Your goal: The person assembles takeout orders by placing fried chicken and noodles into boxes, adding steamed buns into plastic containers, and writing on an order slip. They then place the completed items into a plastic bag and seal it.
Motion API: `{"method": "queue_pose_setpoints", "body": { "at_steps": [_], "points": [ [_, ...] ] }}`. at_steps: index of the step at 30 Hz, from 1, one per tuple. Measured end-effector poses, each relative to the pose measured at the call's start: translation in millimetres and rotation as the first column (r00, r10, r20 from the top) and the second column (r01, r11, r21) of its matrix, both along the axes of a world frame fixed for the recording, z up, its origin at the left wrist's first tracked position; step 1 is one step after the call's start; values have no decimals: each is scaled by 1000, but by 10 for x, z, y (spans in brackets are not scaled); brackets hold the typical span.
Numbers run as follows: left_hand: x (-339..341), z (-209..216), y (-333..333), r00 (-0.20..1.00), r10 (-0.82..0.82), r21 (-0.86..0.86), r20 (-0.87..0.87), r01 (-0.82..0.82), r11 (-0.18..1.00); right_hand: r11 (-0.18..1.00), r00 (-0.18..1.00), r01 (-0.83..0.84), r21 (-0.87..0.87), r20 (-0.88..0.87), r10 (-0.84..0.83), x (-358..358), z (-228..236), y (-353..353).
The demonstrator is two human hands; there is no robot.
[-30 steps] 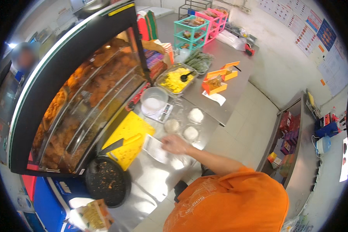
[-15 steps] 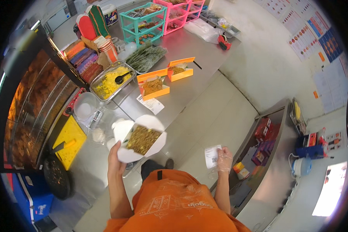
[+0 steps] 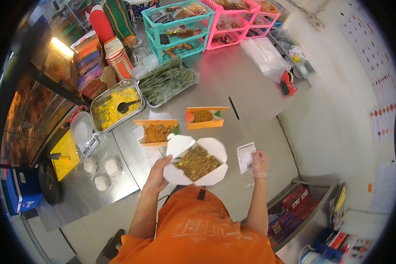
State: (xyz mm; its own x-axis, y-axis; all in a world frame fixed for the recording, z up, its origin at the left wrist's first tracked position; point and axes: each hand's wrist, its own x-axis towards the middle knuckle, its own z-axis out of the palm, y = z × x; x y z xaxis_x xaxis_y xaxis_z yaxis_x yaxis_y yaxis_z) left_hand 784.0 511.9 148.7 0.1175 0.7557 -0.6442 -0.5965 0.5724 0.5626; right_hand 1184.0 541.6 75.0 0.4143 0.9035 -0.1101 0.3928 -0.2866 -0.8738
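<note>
Head view, only feed I have. Left hand holds an open white takeaway box of brownish fried food; fingers clamped on its left flap and underside, box roughly level in front of the orange shirt. Right hand wears a clear glove; fingers pinched together on a small white paper slip, which sits just right of the box, close to its edge. I can't tell if they touch.

Beyond the left fingers, on the steel desk: two orange open boxes of food, the nearer one just past the white box, the second further out and to its right. A dark pen-like stick lies beyond the paper slip.

Further out from the left fingers: a metal tray of yellow rice with a black scoop in it, then a tray of green bundles. Left of the left hand, three lidded clear cups and a yellow board. Far side of the desk: a green basket rack and a pink one. A red tape dispenser sits well beyond the right fingers.
</note>
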Motion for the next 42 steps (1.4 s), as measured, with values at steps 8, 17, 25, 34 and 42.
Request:
{"method": "queue_pose_setpoints", "body": {
  "at_steps": [8, 17, 25, 34, 42],
  "points": [
    [1204, 279, 1653, 988, 141, 75, 64, -146, 986, 990, 978, -124, 62, 178, 111, 830, -333, 1853],
    [1950, 1, 3228, 838, 546, 80, -3, -544, 835, 741, 730, -648, 175, -133, 670, 283, -685, 4847],
    [2690, -748, 4376, 705, 703, 23, -90, -704, 710, 697, 586, -662, -275, 390, 710, 439, -863, 5263],
    [3128, -1501, 4598, 522, 310, 35, -795, -471, 882, 678, 622, -713, -178, 285, 729, 886, -1157, 5190],
    [3463, -1040, 3541, 418, 381, 269, -825, -304, 914, 703, 620, -708, -69, 415, 665, 1190, -634, 4816]
  ]
}}
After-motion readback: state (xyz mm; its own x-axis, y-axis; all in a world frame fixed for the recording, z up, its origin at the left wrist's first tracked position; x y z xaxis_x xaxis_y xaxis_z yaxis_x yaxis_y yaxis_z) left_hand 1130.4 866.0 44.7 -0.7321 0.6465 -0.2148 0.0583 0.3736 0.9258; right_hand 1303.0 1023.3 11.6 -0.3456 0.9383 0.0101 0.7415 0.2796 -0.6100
